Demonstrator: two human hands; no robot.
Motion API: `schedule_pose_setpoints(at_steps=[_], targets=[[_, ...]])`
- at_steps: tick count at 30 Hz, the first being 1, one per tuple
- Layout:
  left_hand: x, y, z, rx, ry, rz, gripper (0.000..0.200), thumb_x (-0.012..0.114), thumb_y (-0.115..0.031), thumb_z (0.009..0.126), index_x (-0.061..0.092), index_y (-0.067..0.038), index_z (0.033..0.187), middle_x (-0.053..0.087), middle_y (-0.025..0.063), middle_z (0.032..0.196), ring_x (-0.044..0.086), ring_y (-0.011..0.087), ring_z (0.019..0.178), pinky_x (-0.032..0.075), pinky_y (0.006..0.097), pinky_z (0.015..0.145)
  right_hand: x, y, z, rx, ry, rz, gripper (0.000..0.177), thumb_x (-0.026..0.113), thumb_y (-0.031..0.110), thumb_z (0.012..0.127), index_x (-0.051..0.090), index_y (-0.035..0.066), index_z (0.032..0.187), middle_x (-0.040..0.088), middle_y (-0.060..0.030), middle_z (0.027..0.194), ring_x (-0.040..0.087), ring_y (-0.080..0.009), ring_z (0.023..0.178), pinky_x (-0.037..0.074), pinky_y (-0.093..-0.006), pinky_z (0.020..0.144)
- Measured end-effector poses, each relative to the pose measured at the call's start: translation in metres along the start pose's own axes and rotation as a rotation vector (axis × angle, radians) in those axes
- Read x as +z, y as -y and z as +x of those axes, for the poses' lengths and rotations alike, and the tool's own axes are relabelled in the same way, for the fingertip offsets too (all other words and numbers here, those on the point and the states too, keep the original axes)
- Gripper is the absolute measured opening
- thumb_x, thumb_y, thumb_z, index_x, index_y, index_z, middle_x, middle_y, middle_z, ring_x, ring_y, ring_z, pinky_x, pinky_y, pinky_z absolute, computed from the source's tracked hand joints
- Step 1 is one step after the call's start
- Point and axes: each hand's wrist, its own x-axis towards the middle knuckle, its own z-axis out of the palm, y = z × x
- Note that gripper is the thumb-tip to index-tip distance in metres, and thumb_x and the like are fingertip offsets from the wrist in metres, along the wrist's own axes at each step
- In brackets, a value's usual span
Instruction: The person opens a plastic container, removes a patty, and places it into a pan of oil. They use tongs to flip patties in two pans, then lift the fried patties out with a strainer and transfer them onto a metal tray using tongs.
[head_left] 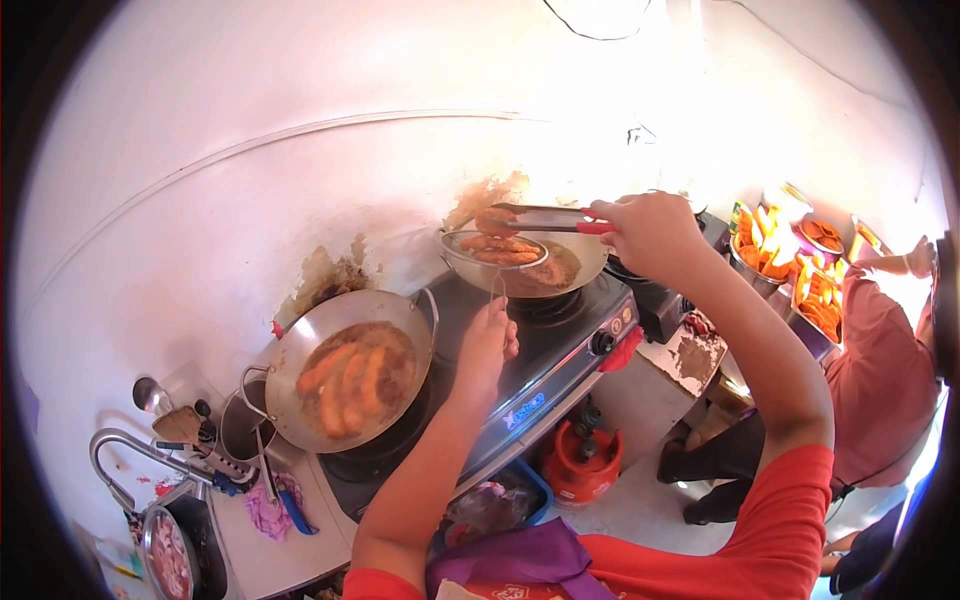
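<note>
My left hand [488,342] is closed round the handle of a wire strainer [465,250], which is over the rear wok [588,258]. Several browned fried pieces [505,252] lie in the strainer. With my right hand [645,232] I grip red-handled tongs [560,212]; their tips are at another fried piece [493,222] just above the strainer. More food is frying in the oil [560,268] of that wok. The nearer wok [290,372] stands to the left, with several long golden pieces [352,390] in bubbling oil.
Both woks sit on a gas stove [520,390]. A red gas cylinder [582,465] stands below. Left are a tap [120,440], a bowl of raw meat [168,550] and a blue-handled knife [297,512]. A person in a reddish top [880,390] stands right, near containers of fried food [820,300].
</note>
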Motion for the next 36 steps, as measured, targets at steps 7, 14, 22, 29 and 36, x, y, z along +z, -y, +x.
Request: schedule_pose_setpoints(at_steps=[7, 14, 22, 29, 36], targets=[[0.003, 0.004, 0.003, -0.01, 0.02, -0.045, 0.033, 0.044, -0.018, 0.096, 0.043, -0.004, 0.126, 0.045, -0.0016, 0.072, 0.043, 0.0088, 0.061, 0.038, 0.021, 0.059, -0.002, 0.017, -0.011, -0.096, -0.022, -0.069, 0.033, 0.061, 0.028, 0.08, 0.059, 0.016, 0.111, 0.065, -0.0064, 0.086, 0.064, -0.0252, 0.075, 0.051, -0.0378, 0.063], [0.004, 0.005, -0.003, -0.028, 0.063, -0.107, 0.033, 0.045, -0.019, 0.096, 0.044, -0.004, 0.125, 0.044, -0.0018, 0.072, 0.042, 0.0089, 0.061, 0.038, 0.0217, 0.059, -0.018, 0.019, -0.012, -0.061, 0.005, -0.029, 0.034, 0.06, 0.03, 0.081, 0.059, 0.017, 0.112, 0.065, -0.0071, 0.083, 0.064, -0.0267, 0.075, 0.05, -0.0389, 0.064], [-0.003, -0.005, -0.013, 0.052, 0.097, -0.151, 0.035, 0.045, -0.019, 0.096, 0.043, -0.002, 0.126, 0.043, -0.0018, 0.072, 0.042, 0.0088, 0.062, 0.037, 0.0216, 0.059, -0.004, -0.016, -0.002, 0.09, -0.111, -0.068, 0.033, 0.06, 0.031, 0.082, 0.06, 0.016, 0.111, 0.065, -0.0072, 0.082, 0.064, -0.0277, 0.074, 0.05, -0.0399, 0.064], [-0.005, -0.035, -0.02, 0.061, 0.075, -0.163, 0.035, 0.045, -0.02, 0.096, 0.043, -0.002, 0.126, 0.04, -0.0023, 0.07, 0.04, 0.009, 0.06, 0.036, 0.022, 0.058, 0.053, -0.052, -0.003, 0.154, 0.029, -0.137, 0.025, 0.062, 0.027, 0.077, 0.066, 0.015, 0.098, 0.065, -0.0079, 0.079, 0.065, -0.0247, 0.077, 0.051, -0.0385, 0.065], [-0.007, -0.026, -0.027, 0.054, 0.066, -0.155, 0.035, 0.046, -0.022, 0.096, 0.044, -0.003, 0.125, 0.039, -0.0023, 0.07, 0.039, 0.0089, 0.06, 0.035, 0.0223, 0.058, 0.083, -0.018, -0.008, 0.149, 0.227, -0.042, 0.025, 0.064, 0.027, 0.074, 0.066, 0.016, 0.097, 0.066, -0.0076, 0.079, 0.065, -0.024, 0.08, 0.051, -0.0367, 0.068]])
